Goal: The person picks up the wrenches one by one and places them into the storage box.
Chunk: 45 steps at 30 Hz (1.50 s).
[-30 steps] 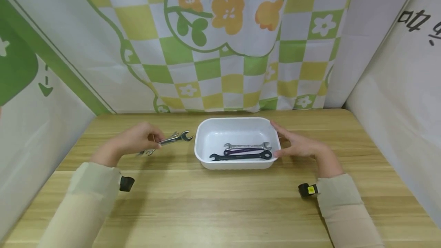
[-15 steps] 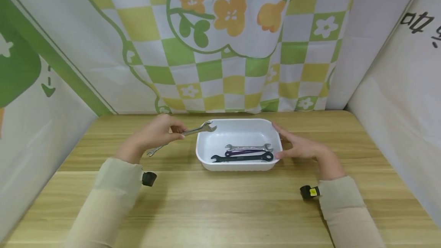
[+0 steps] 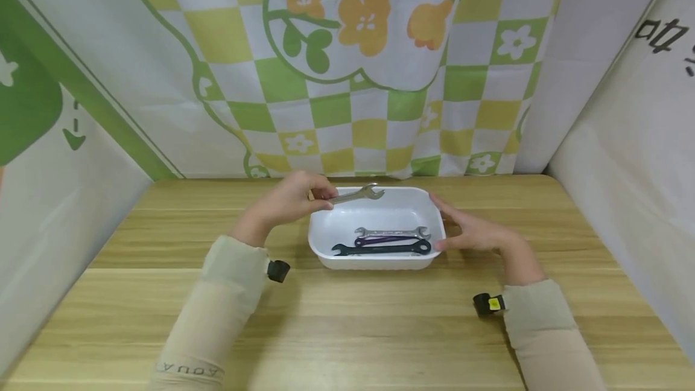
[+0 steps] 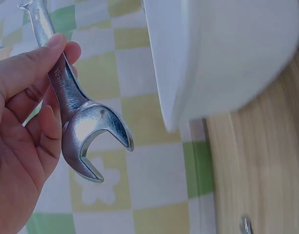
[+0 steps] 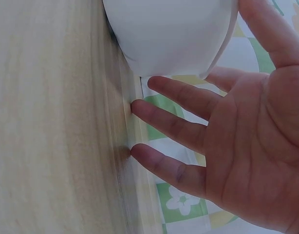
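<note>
My left hand (image 3: pixel 295 198) pinches a silver open-end wrench (image 3: pixel 355 195) between thumb and fingers, above the back left of a white plastic basin (image 3: pixel 320 252). In the left wrist view, the open jaw of the wrench (image 4: pixel 88 129) points away from the palm. My right hand (image 3: pixel 478 231) rests against the basin's right end, its thumb and a finger touching the rim. Its other fingers (image 5: pixel 171 126) extend straight, with fingertips at the tabletop. Inside the basin lie a silver wrench (image 3: pixel 391 233), a purple wrench (image 3: pixel 380 239) and a black wrench (image 3: pixel 380 249), side by side.
The basin stands on a wood-grain table (image 3: pixel 380 330) near its back edge. A checkered cloth (image 3: pixel 358 107) hangs behind. A small metal piece (image 4: pixel 246 225) shows on the table in the left wrist view; its kind cannot be told.
My left hand has carried the silver wrench rightward, from beside the basin to above its left part. The right hand stays at the basin's right end.
</note>
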Motion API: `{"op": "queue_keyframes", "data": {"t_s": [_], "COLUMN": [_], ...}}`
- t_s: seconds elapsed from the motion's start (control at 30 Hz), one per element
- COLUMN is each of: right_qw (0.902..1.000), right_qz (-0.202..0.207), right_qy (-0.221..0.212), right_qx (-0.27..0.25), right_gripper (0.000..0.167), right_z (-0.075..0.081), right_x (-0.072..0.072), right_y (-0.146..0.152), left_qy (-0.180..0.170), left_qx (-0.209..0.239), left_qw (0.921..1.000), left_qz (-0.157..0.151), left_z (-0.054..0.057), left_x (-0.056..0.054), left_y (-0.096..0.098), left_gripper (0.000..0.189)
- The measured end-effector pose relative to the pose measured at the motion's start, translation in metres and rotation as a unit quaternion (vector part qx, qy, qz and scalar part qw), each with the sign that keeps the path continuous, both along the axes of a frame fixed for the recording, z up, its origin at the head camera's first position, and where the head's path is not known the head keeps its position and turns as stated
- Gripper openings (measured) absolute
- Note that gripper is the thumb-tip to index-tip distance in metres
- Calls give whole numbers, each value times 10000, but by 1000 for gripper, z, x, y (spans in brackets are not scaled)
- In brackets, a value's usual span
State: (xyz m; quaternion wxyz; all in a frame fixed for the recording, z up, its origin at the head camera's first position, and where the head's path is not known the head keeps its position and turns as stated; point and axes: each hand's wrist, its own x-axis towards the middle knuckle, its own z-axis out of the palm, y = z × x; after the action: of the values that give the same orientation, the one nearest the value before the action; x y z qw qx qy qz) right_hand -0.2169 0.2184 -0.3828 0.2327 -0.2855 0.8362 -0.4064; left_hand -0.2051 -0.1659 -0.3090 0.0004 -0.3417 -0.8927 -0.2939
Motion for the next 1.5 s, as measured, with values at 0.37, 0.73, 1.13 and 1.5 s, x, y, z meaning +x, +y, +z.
{"op": "queue_keyframes", "data": {"t_s": [0.37,0.73,1.13,1.5], "right_qw": [10000,10000,10000,9999], "right_qz": [-18,-22,-20,-119], "right_qy": [4,-10,66,-22], "right_qx": [30,10,72,97], "right_gripper": [110,109,108,108], "right_z": [3,1,0,-2], "right_x": [1,1,-1,0], "right_y": [1,0,1,0], "left_qy": [-78,-47,-228,-574], "left_qx": [409,188,-155,-311], "left_qw": [9988,9998,9996,9979], "left_qz": [-261,-50,44,28], "left_z": [-13,-42,-65,-79], "left_x": [-10,-23,-36,-43], "left_y": [30,42,52,59], "left_gripper": [15,15,12,13]}}
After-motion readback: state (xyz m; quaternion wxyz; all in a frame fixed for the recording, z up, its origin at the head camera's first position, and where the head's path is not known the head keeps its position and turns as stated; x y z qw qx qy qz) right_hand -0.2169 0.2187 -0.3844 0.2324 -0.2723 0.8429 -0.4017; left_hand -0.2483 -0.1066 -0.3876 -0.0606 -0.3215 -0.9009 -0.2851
